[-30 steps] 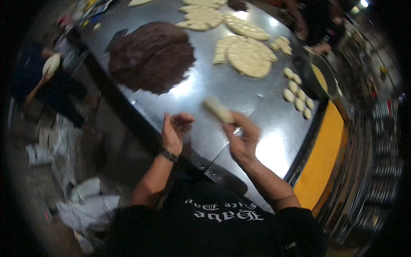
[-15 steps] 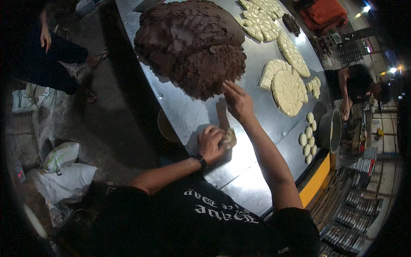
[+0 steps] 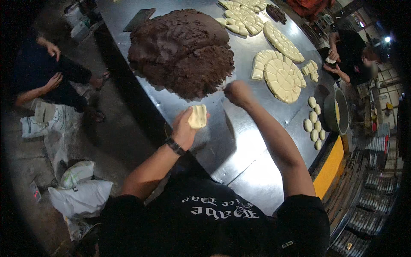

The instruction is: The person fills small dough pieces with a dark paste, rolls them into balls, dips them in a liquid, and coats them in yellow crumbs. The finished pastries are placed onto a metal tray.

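A flattened square of pale dough (image 3: pixel 198 117) lies in my left hand (image 3: pixel 183 133), held up above the metal table (image 3: pixel 252 150). The thumb and fingers grip its edges. Just beyond is a large mound of dark brown, crumbly paste (image 3: pixel 182 49). At the mound's near right edge is my right hand (image 3: pixel 239 93), closed like a fist and slightly blurred by motion. Whatever its fingers might hold is hidden.
Scored dough rounds (image 3: pixel 284 80) lie to the right, with several smooth dough balls (image 3: pixel 317 125) beside a deep metal pot (image 3: pixel 342 112). A flat dark plate (image 3: pixel 139 19) lies behind the mound. Co-workers' hands (image 3: pixel 53 51) show at left and right. White sacks (image 3: pixel 83 199) stand on the floor.
My left hand has lifted and turned over, showing the dough flattened in it. My right hand has drawn its extended fingers back from the paste's edge and closed them.
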A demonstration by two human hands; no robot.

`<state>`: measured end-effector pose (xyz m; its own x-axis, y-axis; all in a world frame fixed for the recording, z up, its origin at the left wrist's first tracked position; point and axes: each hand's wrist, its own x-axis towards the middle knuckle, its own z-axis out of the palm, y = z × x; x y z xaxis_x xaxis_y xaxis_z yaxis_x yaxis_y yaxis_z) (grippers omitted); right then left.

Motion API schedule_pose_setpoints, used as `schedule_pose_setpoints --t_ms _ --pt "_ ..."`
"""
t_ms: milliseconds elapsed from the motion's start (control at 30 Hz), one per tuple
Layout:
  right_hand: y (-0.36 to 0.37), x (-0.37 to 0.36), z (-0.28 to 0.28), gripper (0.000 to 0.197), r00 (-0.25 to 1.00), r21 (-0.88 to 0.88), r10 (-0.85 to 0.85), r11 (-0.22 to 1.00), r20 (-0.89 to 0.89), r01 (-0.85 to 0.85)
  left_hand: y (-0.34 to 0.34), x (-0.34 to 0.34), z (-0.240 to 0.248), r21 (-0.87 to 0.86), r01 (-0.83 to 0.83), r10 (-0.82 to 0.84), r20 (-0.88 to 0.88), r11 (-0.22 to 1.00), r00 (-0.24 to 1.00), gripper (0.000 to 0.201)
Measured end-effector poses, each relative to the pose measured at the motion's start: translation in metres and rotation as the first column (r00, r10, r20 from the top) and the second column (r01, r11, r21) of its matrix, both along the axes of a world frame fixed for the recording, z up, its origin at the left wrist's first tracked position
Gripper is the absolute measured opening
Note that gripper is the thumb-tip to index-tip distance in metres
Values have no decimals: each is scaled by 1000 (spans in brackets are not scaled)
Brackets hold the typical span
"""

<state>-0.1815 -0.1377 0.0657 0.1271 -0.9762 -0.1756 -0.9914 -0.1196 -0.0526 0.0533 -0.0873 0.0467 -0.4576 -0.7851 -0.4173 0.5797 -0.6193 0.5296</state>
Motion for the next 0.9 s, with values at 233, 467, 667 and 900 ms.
schedule_pose_setpoints --t_ms 233,467,667,900 --pt "209 19 19 44 338 -44 -101 917 936 396 91 -91 10 172 161 -168 23 972 986 32" --pt "338 -9 27 24 485 -79 -234 837 843 541 196 -113 -10 -54 396 -393 67 917 917 35" --pt "362 -39 26 17 -299 500 -401 727 866 471 220 -126 21 -414 569 -449 356 711 820 34" --pt "337 8 21 19 790 -348 -223 806 572 480 210 -126 6 -305 518 -383 405 800 830 57"
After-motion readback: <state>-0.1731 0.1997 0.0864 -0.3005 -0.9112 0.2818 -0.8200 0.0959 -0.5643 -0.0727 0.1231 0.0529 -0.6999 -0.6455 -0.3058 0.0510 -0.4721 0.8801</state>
